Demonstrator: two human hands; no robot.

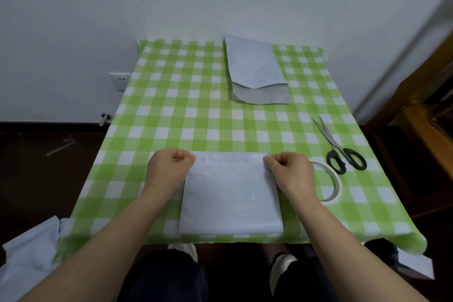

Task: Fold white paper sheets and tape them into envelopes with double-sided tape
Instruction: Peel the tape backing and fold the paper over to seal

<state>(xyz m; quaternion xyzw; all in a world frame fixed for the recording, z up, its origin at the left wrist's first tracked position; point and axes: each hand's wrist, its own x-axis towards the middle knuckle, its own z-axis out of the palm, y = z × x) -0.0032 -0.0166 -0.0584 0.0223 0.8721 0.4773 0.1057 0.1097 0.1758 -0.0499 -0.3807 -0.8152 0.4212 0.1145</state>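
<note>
1. Clock is read on the tabletop, 12 = away from the person.
2. Nearest, below the table edge: two shoes (184,249) and dark trousers. A pile of loose white sheets (27,260) sits off the table at 7 o'clock. Another white sheet (415,268) sits off the 5 o'clock corner.
3. Green-and-white checked tablecloth (171,110) covers the whole table.
4. Folded white sheet (230,198) lies flat at 6 o'clock, its near edge almost at the table edge. A narrow strip runs along its far edge.
5. Left hand (169,167): fingers curled tight, pinching the sheet's far-left corner at 10 o'clock of the sheet.
6. Right hand (290,170): same curled pinch on the far-right corner at 2 o'clock of the sheet.
7. Tape roll (333,185) lies flat at 3 o'clock of the sheet, just beside the right hand and partly hidden by the wrist.
8. Scissors (339,148) with black handles lie at 2 o'clock, handles just beside the roll. The blades are closed and point to 11 o'clock.
9. Paper envelope (256,68) lies at 12 o'clock near the far edge, well apart from the hands. Its lower layer sticks out at the near end.
10. Wall socket (119,81) on the white wall, at 10 o'clock beyond the table.
</note>
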